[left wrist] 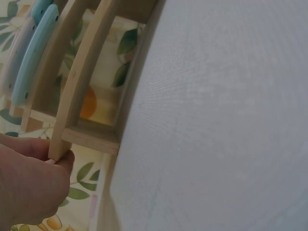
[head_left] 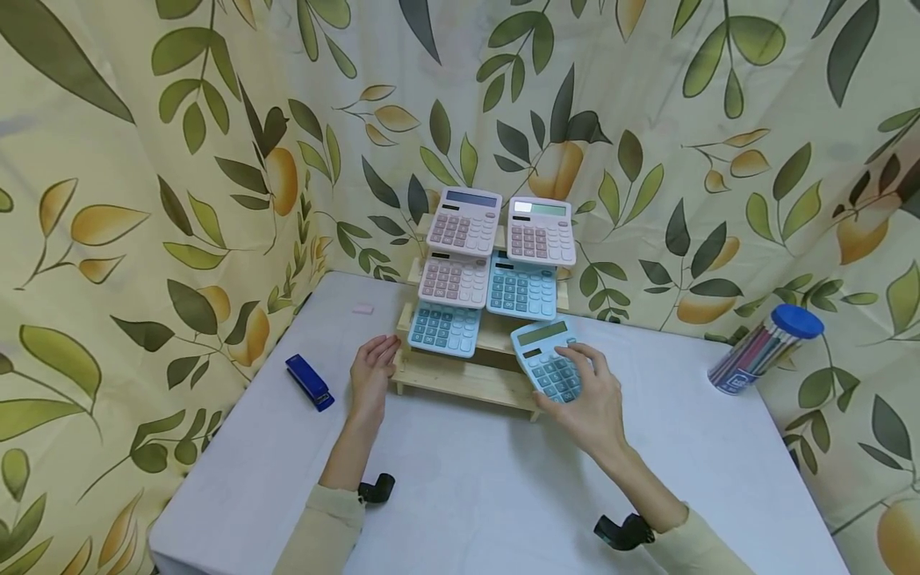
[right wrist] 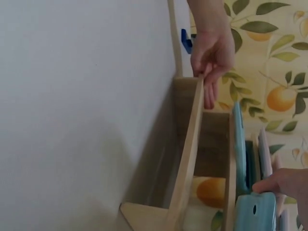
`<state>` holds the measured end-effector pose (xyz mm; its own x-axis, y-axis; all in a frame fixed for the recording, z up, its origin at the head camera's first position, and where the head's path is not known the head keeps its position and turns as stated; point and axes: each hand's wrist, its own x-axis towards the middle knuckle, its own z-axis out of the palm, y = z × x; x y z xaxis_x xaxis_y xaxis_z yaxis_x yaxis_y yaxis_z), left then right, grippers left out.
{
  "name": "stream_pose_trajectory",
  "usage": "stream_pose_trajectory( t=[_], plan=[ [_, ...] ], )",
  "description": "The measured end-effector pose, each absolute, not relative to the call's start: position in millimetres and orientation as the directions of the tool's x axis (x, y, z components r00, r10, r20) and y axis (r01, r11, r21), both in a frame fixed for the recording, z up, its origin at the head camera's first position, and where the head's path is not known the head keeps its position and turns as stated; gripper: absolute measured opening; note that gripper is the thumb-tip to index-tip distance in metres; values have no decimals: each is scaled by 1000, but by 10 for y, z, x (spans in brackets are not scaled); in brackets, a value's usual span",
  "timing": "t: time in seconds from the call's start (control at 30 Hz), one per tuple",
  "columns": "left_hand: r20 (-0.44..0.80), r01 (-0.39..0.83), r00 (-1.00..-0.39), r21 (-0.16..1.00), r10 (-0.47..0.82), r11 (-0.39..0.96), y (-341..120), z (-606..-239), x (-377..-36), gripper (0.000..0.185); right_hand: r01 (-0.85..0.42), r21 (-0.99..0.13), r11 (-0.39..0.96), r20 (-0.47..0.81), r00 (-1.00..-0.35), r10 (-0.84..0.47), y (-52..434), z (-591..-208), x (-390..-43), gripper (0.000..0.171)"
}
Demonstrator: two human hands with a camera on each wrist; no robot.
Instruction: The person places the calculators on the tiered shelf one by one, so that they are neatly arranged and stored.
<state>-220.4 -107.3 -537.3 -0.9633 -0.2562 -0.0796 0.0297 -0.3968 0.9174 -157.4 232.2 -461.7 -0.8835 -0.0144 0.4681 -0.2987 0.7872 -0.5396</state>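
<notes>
A tiered wooden rack stands on the table with calculators on its steps. My left hand pinches the left end of its lowest step, as the left wrist view also shows. In my right hand is a blue calculator, gripped by its edges and tilted at the right of the rack. Another blue calculator lies on the step at left. Above it are a pink calculator and a blue calculator. Two pale pink ones, a left calculator and a right calculator, top the rack.
A blue stapler lies left of the rack, and a small pink block sits behind it. At the right stands a clear tub of pens with a blue lid. A leaf-patterned curtain hangs behind the white table.
</notes>
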Motion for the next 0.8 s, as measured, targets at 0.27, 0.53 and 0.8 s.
stream_pose_trajectory(
  t=[0.27, 0.53, 0.8],
  plan=[
    [-79, 32, -965, 913, -251, -408, -1072, -5362, -2195, 65, -326, -546, 772, 478, -878, -34, 2179, -4640, -1608, 76],
    [-73, 35, -967, 910, -245, -412, -1068, -5358, -2184, 64, -326, -557, 764, 477, -878, -27, 2076, -4623, -1637, 74],
    [-80, 27, -967, 913, -242, -407, -1069, -5360, -2185, 64, -299, -553, 778, 480, -878, 3, 1990, -4638, -1709, 67]
  ],
)
